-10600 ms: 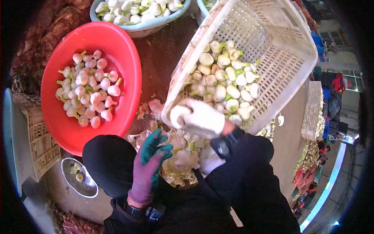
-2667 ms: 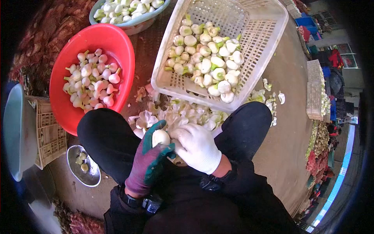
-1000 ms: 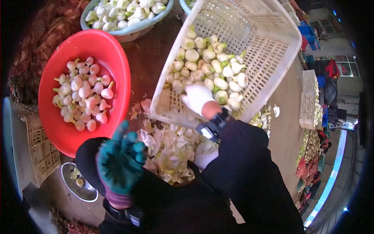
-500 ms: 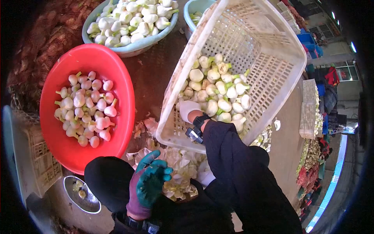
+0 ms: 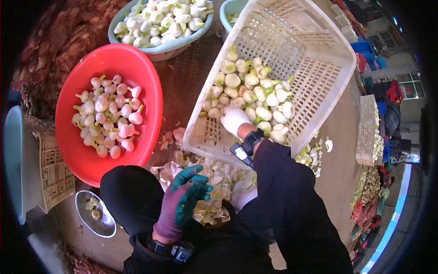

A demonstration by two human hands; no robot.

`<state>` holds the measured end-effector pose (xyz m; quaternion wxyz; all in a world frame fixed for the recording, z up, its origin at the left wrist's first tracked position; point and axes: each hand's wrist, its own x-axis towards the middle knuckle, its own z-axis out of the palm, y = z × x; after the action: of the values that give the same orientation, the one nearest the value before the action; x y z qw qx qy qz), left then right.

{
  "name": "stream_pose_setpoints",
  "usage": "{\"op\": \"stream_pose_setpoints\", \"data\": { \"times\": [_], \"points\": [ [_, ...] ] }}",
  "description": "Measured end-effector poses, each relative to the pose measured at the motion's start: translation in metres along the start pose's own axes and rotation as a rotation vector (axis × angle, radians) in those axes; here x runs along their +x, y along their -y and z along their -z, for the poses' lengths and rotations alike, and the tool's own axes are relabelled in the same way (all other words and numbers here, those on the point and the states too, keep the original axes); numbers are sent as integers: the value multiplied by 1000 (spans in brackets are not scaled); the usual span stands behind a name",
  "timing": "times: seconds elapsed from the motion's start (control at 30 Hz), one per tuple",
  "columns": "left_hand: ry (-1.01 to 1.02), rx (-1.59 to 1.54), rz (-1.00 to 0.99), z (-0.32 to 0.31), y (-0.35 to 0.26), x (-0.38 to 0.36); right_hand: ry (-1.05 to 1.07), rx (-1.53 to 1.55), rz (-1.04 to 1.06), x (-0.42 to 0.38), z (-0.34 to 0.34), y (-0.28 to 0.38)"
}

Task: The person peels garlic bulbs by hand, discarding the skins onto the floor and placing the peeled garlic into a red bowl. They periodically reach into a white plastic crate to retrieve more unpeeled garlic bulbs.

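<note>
My right hand, in a white glove, reaches down into a pale plastic crate and touches the peeled garlic bulbs piled at its near left part. Its fingers point away and are mostly hidden, so whether a bulb is in them does not show. My left hand wears a purple and green coated glove. It hovers over loose garlic skins, fingers half bent and apart, with nothing visible in it. Left of the crate, a red basin contains pinkish-white garlic bulbs.
A light blue basin heaped with white bulbs stands behind the red one. A metal bowl with a few pieces is at lower left, beside another crate. Red mesh sacks lie far left; stacked crates stand at right.
My right hand has moved rightward and slightly up inside the crate, away from its left wall. My left hand has shifted a little right. The whole view has moved slightly.
</note>
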<state>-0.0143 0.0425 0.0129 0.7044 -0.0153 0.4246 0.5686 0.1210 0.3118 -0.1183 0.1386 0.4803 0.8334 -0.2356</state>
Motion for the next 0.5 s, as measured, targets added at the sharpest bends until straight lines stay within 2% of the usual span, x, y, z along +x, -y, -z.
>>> {"op": "stream_pose_setpoints", "data": {
  "times": [0.03,0.1,0.17,0.23,0.3,0.37,0.5],
  "points": [
    [-9,1,-7,2,4,-1,-77,-15,-14,10,-5,5],
    [-34,-32,5,2,9,-5,-52,17,-50,26,-12,16],
    [-38,-57,19,5,8,-8,93,-25,-110,40,-21,24],
    [-83,101,-47,7,7,-7,15,-82,-94,43,-36,29],
    [-73,43,-12,7,2,-3,91,46,-172,49,-33,21],
    [-120,45,-22,6,-3,0,130,4,-163,51,-31,13],
    [-82,3,4,2,-10,6,198,-20,-154,46,-17,21]
  ]
}}
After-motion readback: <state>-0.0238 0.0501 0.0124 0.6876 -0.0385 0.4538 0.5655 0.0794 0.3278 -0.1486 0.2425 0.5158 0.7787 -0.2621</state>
